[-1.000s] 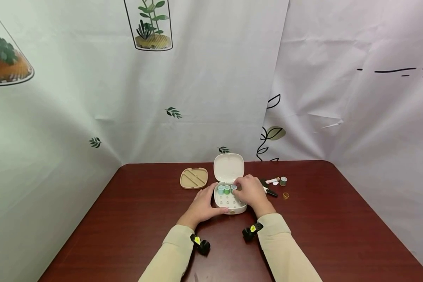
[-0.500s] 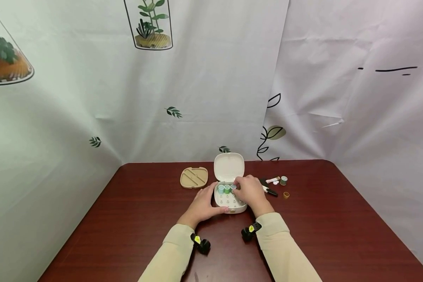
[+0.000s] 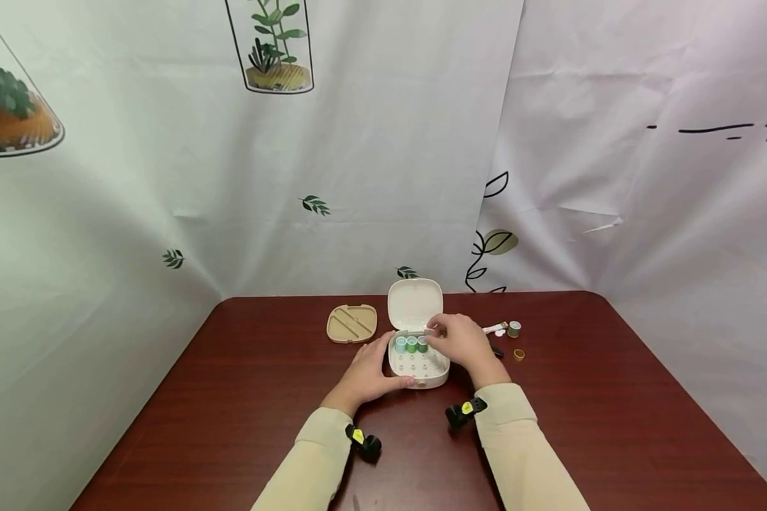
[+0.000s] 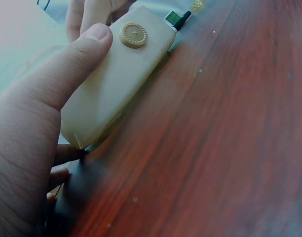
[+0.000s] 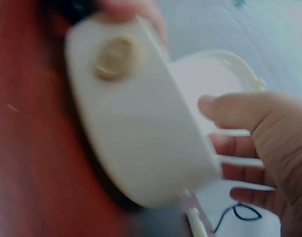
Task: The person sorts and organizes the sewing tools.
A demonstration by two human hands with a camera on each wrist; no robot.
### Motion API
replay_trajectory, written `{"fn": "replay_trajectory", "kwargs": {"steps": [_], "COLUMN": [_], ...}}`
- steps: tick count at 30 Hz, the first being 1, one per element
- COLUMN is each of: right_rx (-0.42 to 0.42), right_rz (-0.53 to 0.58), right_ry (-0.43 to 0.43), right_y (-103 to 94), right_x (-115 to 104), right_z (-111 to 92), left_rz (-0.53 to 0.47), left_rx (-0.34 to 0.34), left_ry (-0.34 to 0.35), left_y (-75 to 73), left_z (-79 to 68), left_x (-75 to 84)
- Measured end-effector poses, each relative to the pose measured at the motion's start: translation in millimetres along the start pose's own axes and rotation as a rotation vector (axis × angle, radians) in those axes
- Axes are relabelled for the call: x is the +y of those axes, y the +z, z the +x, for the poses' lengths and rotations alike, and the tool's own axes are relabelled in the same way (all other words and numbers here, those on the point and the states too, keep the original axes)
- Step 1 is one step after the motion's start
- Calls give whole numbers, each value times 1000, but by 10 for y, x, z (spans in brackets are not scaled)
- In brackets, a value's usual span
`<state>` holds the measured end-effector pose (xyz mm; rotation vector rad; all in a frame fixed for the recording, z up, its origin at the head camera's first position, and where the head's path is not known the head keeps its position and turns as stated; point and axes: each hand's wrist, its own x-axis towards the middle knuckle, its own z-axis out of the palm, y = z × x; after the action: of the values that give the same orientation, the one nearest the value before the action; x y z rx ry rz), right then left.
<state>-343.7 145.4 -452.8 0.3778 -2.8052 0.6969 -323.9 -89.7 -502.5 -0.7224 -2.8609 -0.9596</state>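
Note:
A white sewing-kit box stands on the table with its lid raised at the back. My left hand grips its left side, thumb on the front wall beside the round gold button. Along the back row of pegs stand a light blue thread spool, a green spool and a darker green spool. Just right of the darker spool hovers my right hand, thumb and fingers spread apart, nothing between them in the right wrist view. Bare pegs show in front of the spools.
A beige tray insert with slots lies left of the lid. Right of the box are a white-handled tool, another thread spool, a gold thimble-like ring and a black-ended item, partly hidden by my right hand.
My right hand has let go of the third spool and moved slightly right and up. That spool now stands uncovered in the row. My left hand keeps its grip on the box.

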Motion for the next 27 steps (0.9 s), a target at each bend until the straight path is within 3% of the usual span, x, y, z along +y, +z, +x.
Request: {"fn": "replay_trajectory", "kwargs": {"steps": [4, 11, 15, 21, 27], "right_rx": [117, 338, 362, 418, 364], "right_rz": [96, 134, 201, 352, 432], "right_ry": [21, 112, 221, 330, 426], "right_y": [-137, -277, -265, -244, -208], "right_x": [210, 787, 1065, 1251, 1334], "right_z": [-10, -125, -216, -283, -301], "left_rz": [7, 0, 5, 12, 0], "left_rx": [7, 10, 8, 6, 6], "left_ry": [1, 6, 3, 2, 1], "left_y": [6, 17, 18, 23, 13], "left_z": [5, 0, 1, 15, 9], "left_x": [-15, -7, 3, 2, 4]}}
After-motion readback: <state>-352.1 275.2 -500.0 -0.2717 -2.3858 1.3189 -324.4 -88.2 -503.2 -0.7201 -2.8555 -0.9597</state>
